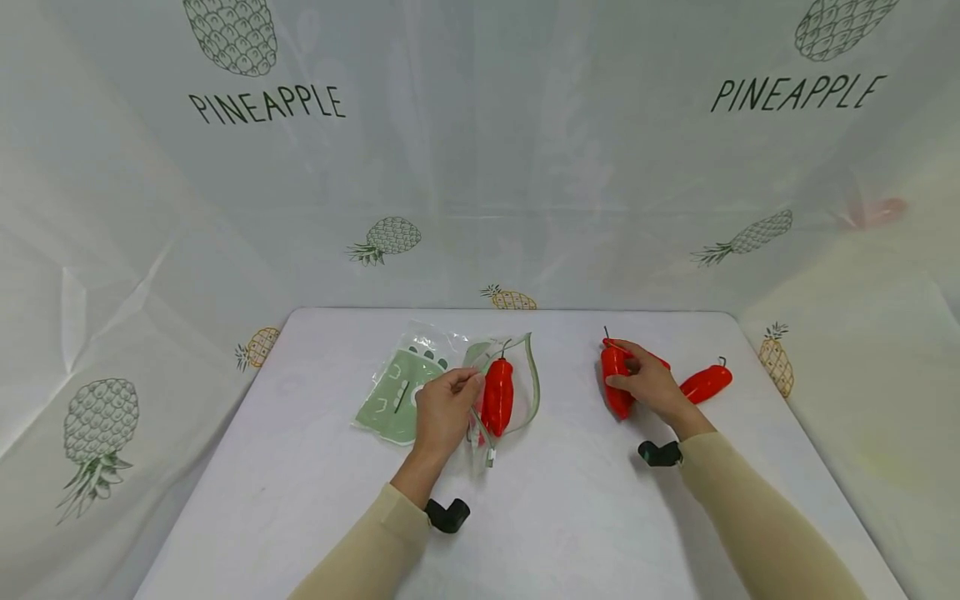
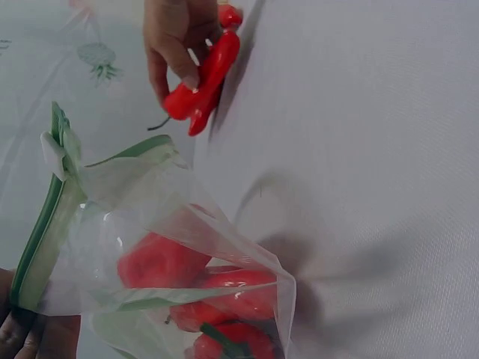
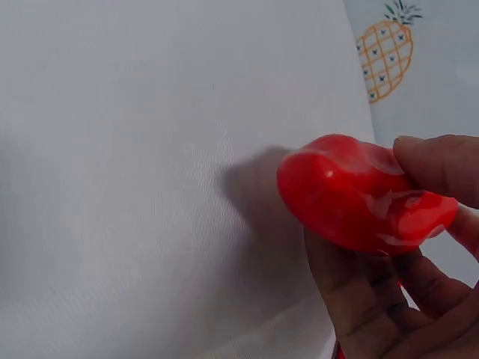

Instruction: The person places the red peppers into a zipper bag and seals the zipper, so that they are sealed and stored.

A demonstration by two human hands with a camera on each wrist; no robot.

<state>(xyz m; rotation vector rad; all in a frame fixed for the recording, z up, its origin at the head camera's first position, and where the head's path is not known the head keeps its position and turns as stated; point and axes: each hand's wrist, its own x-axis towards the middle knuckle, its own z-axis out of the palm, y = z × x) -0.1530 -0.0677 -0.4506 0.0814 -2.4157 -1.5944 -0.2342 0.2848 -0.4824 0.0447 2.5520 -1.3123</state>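
- The left hand [image 1: 444,408] pinches the rim of a clear zip bag [image 1: 450,379], fingers curled round the edge near the green zip strip [image 2: 36,247]. Looks like it's holding the mouth propped open so things can drop in.
- Inside the bag there are already red peppers [image 2: 217,292], glossy and smooth, pretty plastic-looking. The left wrist view seems to show two or three, but the film crinkles over them so the count is hard to call.
- The right hand [image 1: 648,385] is wrapped round another red pepper [image 1: 615,385], thumb on top and fingers underneath, right at the worktop [image 1: 570,500] and well apart from the bag. That grip keeps the slick rounded body from slipping.
- One more red pepper [image 1: 707,382] lies loose just beside that hand, thin dark stem pointing away.
- The bag is thin, floppy, see-through film with a green printed panel; it sags flat wherever it isn't held.
- The worktop has a white cloth-like cover, matte with a fine weave. Pale pineapple-print sheets [image 1: 480,167] hang behind and at the sides.
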